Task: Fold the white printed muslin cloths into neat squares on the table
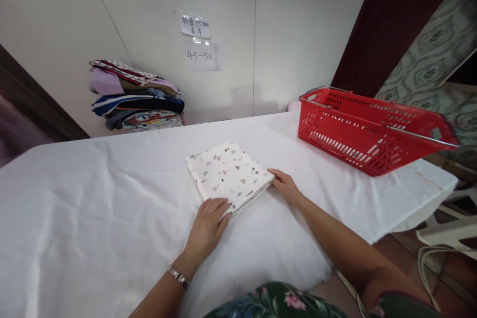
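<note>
A folded white cloth with small printed motifs [229, 171] lies flat on the white table cover [93, 208] in front of me. My left hand [208, 223] rests at the cloth's near corner, fingers together and touching its edge. At the cloth's right corner is my right hand [286, 186], its fingertips against the folded edge. Neither hand lifts the cloth; both press or pinch its edges.
A red plastic basket [368, 131] with metal handles stands at the table's right end, partly over the edge. A pile of folded clothes [136, 97] sits at the back left against the wall. Paper notes [199, 42] hang on the wall. White stools [447, 228] stand at right.
</note>
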`<control>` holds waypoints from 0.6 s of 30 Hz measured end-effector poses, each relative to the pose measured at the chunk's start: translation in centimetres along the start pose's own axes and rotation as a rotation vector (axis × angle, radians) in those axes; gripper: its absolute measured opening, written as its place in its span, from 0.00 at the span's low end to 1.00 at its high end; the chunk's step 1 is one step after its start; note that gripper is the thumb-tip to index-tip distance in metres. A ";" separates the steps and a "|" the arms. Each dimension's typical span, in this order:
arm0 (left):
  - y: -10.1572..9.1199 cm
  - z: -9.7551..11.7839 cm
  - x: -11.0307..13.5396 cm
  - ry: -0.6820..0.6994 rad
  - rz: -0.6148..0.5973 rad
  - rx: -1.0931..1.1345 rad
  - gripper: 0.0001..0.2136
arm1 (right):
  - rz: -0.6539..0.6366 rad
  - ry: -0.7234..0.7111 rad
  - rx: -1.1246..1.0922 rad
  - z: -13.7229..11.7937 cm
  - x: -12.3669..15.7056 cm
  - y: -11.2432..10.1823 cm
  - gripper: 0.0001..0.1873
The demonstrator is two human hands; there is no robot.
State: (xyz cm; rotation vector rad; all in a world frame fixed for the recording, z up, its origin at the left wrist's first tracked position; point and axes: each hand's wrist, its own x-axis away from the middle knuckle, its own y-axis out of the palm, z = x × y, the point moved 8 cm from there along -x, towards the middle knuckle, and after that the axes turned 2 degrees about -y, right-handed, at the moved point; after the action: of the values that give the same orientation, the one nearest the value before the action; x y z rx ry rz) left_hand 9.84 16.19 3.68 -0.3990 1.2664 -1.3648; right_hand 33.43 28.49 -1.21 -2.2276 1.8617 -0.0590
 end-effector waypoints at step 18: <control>0.2 1.5 -0.1 -0.048 -0.026 -0.113 0.14 | -0.125 -0.325 0.691 -3.7 1.2 0.5 0.24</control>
State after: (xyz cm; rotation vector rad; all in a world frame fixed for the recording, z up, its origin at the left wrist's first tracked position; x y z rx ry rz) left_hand 11.16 15.67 4.05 -0.5251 1.3068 -1.3015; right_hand 32.52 26.70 2.14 -1.7367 1.2704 -0.2936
